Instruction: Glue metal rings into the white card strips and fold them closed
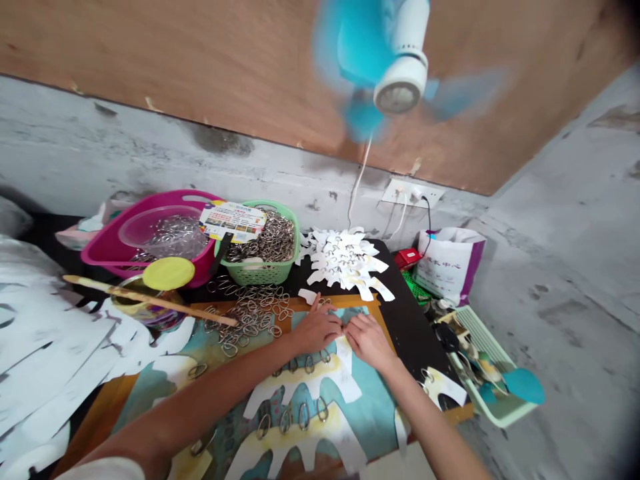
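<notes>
My left hand point(317, 329) and my right hand point(369, 339) meet over the far part of a blue-green work sheet point(370, 417), fingers bent and tips close together. Whatever lies between the fingertips is hidden. Right below them is the upper end of a white cutout strip point(345, 381) with a yellowish band and several metal rings along it. Nearer to me lies a second cutout strip point(330, 437), its rings point(304, 416) standing in a row. Beyond my left hand is a small white piece point(307, 295).
Loose metal rings point(255, 313) lie left of my hands, under a wooden stick point(150, 299) resting on a can. Behind stand a magenta basket point(107, 243) and a green basket point(260, 273). Finished-looking cutouts point(347, 260) are piled at the back. A fan point(400, 83) hangs above.
</notes>
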Motion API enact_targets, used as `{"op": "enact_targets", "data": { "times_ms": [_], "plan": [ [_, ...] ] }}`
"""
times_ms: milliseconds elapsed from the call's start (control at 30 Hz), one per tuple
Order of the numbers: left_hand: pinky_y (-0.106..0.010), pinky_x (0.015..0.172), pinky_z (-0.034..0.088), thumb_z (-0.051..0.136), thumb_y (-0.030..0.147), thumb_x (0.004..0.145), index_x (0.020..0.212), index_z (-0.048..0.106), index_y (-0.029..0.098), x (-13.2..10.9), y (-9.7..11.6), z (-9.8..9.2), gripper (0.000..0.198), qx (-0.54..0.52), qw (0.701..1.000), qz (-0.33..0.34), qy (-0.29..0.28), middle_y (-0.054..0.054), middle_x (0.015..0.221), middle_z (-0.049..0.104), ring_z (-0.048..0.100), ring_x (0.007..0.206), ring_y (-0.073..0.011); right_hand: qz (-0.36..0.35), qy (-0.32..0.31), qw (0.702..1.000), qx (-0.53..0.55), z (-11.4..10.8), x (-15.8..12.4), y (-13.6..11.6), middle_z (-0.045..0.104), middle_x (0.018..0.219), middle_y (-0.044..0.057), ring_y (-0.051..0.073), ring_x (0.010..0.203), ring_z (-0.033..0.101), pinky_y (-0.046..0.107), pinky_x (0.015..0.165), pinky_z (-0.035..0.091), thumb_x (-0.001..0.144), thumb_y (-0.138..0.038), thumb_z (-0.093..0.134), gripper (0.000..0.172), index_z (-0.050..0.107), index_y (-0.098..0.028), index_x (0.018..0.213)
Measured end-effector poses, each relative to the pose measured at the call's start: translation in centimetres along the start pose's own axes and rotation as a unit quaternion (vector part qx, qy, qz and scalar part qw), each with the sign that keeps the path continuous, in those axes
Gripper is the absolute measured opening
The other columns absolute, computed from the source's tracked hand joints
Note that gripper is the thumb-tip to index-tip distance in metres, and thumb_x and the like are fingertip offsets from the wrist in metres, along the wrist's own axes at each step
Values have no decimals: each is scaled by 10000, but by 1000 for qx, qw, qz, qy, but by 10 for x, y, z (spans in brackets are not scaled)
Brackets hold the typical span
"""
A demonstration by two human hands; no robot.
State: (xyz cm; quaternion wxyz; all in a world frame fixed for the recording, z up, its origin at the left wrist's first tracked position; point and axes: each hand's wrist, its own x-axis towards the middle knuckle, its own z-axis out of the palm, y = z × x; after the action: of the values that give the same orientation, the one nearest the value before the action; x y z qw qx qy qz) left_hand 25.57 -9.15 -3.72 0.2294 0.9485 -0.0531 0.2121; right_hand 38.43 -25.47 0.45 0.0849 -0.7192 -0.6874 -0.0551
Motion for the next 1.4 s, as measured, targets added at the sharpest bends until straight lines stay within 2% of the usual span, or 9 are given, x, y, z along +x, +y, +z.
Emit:
{"op": "enact_targets", "data": {
  "times_ms": [267,533,633,700,767,967,1167,1267,1400],
  "plan": [
    [-598,1158,-97,550,235,930,845,711,292,0,0,0,191,10,1000,11,-5,44,967,723,499,1159,-234,31,6,998,52,-4,-1,2,631,946,54,230,906,523,341,795,369,900,-160,576,111,623,-192,995],
    [-577,1185,10,467,203,955,827,664,229,-3,3,-3,236,53,998,38,-3,-24,1113,628,509,1153,-224,21,3,993,113,2,5,12,663,914,23,190,880,585,328,855,425,876,-115,624,114,672,-212,910],
    [-561,1190,60,482,201,941,865,619,210,-2,7,-8,157,45,999,28,-6,-49,1165,593,511,1155,-229,-2,-6,992,129,2,9,13,676,902,2,162,867,615,316,908,425,875,-81,628,143,674,-213,902],
    [-539,1195,93,516,203,914,919,582,203,0,8,-10,66,29,1000,9,-6,-67,1159,593,520,1142,-232,-14,-11,991,132,1,11,14,680,895,-3,153,856,624,301,893,435,881,-85,630,144,678,-217,912],
    [-522,1198,104,536,189,885,967,540,196,1,8,-10,82,14,1000,-10,-11,-72,1134,600,537,1120,-228,-19,-14,992,125,-1,11,14,682,894,-2,151,843,622,292,865,443,895,-104,625,132,681,-220,919],
    [-522,1204,24,516,155,874,989,489,201,4,7,-9,126,-11,999,-16,-31,-19,990,623,579,1046,-197,11,-8,999,46,2,7,6,636,841,53,208,854,576,324,793,420,958,-175,534,145,654,-175,876],
    [-569,1180,-68,562,198,880,993,565,219,3,4,-6,114,-13,999,-38,-16,-13,984,662,541,1122,-212,67,7,997,-26,4,1,-21,592,813,120,262,809,527,394,774,365,932,-107,459,171,613,-127,861],
    [-580,1167,-99,571,220,895,951,629,244,2,1,-2,84,-6,1000,-24,-16,7,925,680,532,1133,-212,87,15,996,-23,4,-4,-26,585,806,110,254,800,527,381,765,362,927,-104,456,174,598,-139,833],
    [-565,1169,-110,584,238,903,872,685,267,2,-1,1,109,-6,1000,-13,-10,34,909,702,515,1135,-207,97,20,995,22,4,-9,-17,590,804,44,197,768,549,297,704,382,934,-128,482,173,600,-182,821]
  ]
}}
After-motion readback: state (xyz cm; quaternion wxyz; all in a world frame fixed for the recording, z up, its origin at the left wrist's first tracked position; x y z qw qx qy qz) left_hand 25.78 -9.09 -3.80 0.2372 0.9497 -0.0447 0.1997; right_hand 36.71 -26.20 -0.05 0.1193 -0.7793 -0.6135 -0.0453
